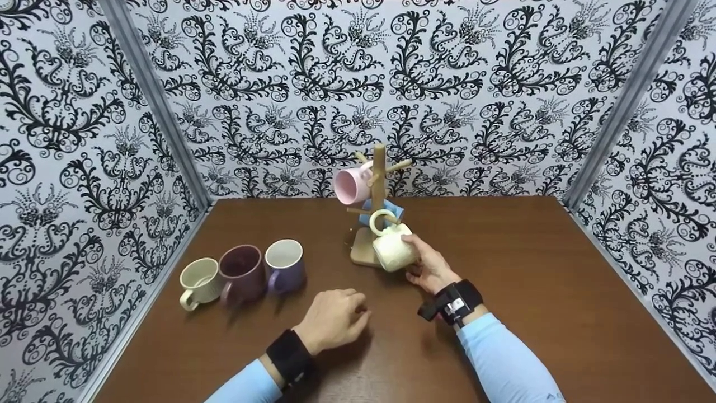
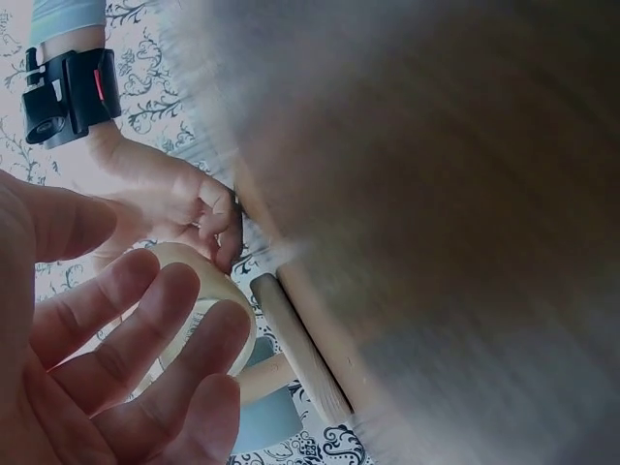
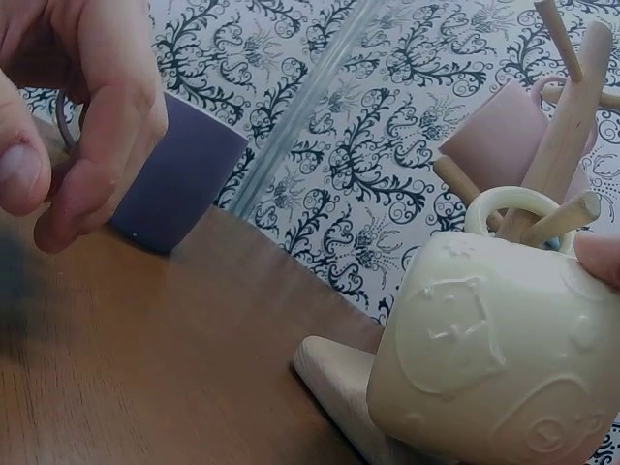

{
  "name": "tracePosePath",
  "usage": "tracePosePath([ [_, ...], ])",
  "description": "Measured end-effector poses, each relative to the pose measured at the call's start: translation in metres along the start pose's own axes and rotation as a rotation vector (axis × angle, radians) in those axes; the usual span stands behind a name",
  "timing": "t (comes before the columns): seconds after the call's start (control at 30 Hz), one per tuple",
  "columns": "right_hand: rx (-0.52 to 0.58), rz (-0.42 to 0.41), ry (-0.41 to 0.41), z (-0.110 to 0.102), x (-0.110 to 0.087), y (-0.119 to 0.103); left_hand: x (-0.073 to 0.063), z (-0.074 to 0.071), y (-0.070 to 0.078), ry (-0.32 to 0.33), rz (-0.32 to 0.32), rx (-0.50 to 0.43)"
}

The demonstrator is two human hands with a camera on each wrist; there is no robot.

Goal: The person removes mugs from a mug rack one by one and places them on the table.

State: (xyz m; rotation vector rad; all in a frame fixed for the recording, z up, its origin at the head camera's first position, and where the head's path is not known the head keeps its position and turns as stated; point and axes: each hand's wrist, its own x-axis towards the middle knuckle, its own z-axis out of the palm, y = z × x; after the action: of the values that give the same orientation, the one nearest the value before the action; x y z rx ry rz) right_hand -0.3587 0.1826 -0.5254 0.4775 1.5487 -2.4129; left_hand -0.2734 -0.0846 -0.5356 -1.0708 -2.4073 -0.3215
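My right hand (image 1: 430,266) grips a cream mug (image 1: 396,249) by its body, at the front of a wooden mug tree (image 1: 378,179). In the right wrist view this mug (image 3: 484,349) shows a raised animal-face pattern, and a lower peg (image 3: 567,218) appears to pass through its handle. A pink mug (image 1: 352,184) hangs on an upper peg at the left. Behind the post is a blue mug (image 1: 395,210), partly hidden. My left hand (image 1: 335,319) hovers low over the table, fingers loosely curled around nothing; the left wrist view shows its fingers (image 2: 165,300) apart from the cream mug.
On the left of the brown table (image 1: 503,240) three mugs stand upright in a row: cream (image 1: 201,282), maroon (image 1: 243,274) and purple (image 1: 286,268). Patterned walls (image 1: 347,84) enclose the table at the back and sides.
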Motion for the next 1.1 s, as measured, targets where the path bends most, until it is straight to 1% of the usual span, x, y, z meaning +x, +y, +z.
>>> tracePosePath([
  [0.13, 0.012, 0.002, -0.017, 0.001, 0.001, 0.000, 0.000, -0.003, 0.000, -0.030, -0.008, -0.014],
  [0.3, 0.086, -0.008, 0.009, 0.005, 0.001, 0.001, 0.000, -0.005, 0.001, -0.041, -0.010, -0.016],
  [0.53, 0.181, -0.084, 0.060, 0.010, 0.005, -0.001, 0.000, -0.006, 0.001, -0.033, -0.008, -0.010],
  [0.67, 0.219, -0.145, 0.086, 0.011, 0.005, -0.005, -0.001, -0.006, 0.001, -0.033, -0.006, -0.006],
  [0.8, 0.229, -0.199, 0.101, 0.013, 0.006, -0.008, -0.002, -0.005, 0.001, -0.038, -0.014, -0.004],
  [0.97, 0.208, -0.214, 0.150, 0.014, 0.007, -0.010, -0.002, -0.003, 0.001, -0.052, -0.024, -0.006],
  [1.1, 0.193, -0.221, 0.216, 0.015, 0.006, -0.010, -0.001, -0.002, 0.001, -0.064, -0.020, 0.009],
])
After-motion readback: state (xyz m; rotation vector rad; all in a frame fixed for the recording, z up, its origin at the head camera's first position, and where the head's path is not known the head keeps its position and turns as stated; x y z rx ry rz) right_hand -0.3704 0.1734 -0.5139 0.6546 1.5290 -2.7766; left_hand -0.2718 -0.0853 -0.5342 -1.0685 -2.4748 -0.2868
